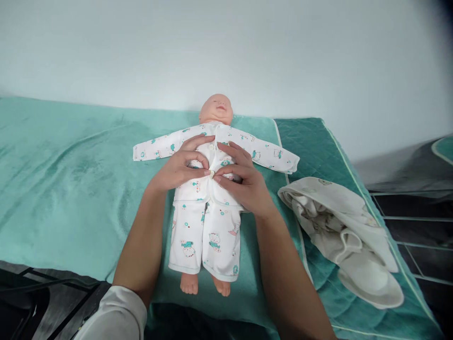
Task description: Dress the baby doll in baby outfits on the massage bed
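A baby doll [216, 107] lies on its back, head toward the wall. It wears a white printed jacket [193, 191] with sleeves spread wide, and matching printed trousers [187, 236]; its bare feet show below the cuffs. On the jacket's front, my left hand [177, 165] pinches the front edge near a small pale button [212, 174]. My right hand [244, 177] pinches the opposite side of that edge, thumb and forefinger almost touching the left fingertips. Whether the button is through its hole is hidden by the fingers.
The doll rests on a light green cover [88, 189] over a bed. At right, a crumpled white cloth garment or hat-like piece [336, 226] lies on a darker green quilted cover [300, 137]. A pale wall [226, 47] stands behind; a dark metal frame [417, 231] is beyond the right edge.
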Motion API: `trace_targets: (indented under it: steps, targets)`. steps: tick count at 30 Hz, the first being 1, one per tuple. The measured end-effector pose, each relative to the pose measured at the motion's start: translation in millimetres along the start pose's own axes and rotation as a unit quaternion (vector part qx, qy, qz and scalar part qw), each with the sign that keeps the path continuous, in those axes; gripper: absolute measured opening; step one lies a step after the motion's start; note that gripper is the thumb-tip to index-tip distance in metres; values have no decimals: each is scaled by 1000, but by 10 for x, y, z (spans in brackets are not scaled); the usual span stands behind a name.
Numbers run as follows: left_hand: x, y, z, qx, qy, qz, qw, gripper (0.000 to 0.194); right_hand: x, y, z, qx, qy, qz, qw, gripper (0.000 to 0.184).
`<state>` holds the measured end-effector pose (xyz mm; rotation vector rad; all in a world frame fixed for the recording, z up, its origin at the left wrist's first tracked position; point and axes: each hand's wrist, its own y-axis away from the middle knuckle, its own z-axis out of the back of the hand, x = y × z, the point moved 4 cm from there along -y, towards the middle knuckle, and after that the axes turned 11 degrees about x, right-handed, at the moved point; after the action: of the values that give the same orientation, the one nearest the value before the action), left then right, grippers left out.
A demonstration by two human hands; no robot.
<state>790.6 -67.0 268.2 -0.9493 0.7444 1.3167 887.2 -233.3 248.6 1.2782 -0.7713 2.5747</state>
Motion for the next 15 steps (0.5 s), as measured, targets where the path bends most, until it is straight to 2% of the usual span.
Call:
trace_targets:
  steps: [9,15]
  targets:
    - [-11,11,-6,9,-58,-17,998,5,-23,1,9,-36,-36,-23,998,11]
    - [-9,4,-2,15,-49,-10,999,5,-13,-1,18,-22,-12,-8,1000,8]
